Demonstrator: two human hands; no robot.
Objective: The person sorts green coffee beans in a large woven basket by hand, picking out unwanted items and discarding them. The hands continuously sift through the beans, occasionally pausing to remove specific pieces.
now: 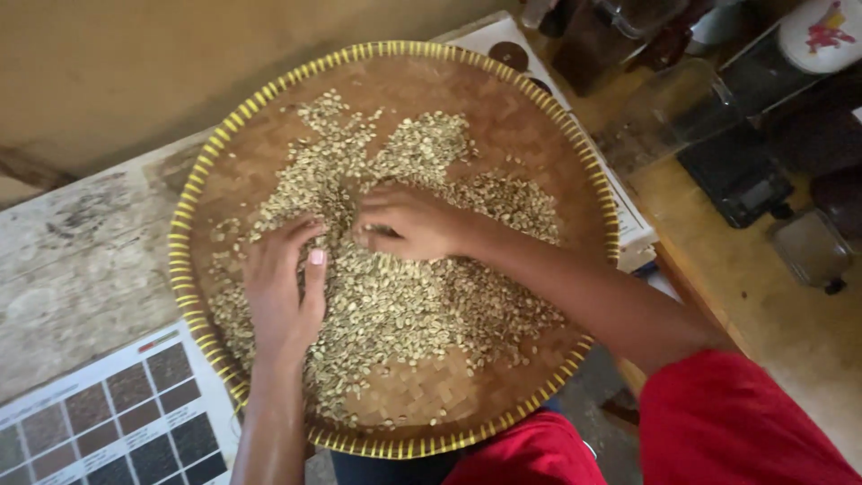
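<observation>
**Sorting Through Pale Beans on a Woven Tray**

Spreading across the middle of the round woven tray (395,81), a thin layer of pale greenish beans (404,305) lay loose rather than heaped — shallow enough, it seemed, for single beans to be seen and reached. The tray, with its yellow-bound rim, rested on a worn wooden table (72,260), partly over a colour chart (117,422) of brown and dark squares at the lower left, and it hung a little past the table edge toward the person's red clothing.

From the head camera, the one view given, the left hand (283,292) lay palm-down on the beans, fingers extended and loosely together, grasping nothing; it looked placed to steady or push the layer. The right hand (409,223) sat just beside it, toward the tray's centre, fingers curled inward with the tips buried among the beans — whether it pinched any bean between them could not be told. The two hands were near each other but not touching.

Beyond the tray, to the upper right, a lower wooden surface held a small dark scale (741,184) and some clear and dark containers (813,247), all well apart from the hands. A plain tan wall filled the upper left.
</observation>
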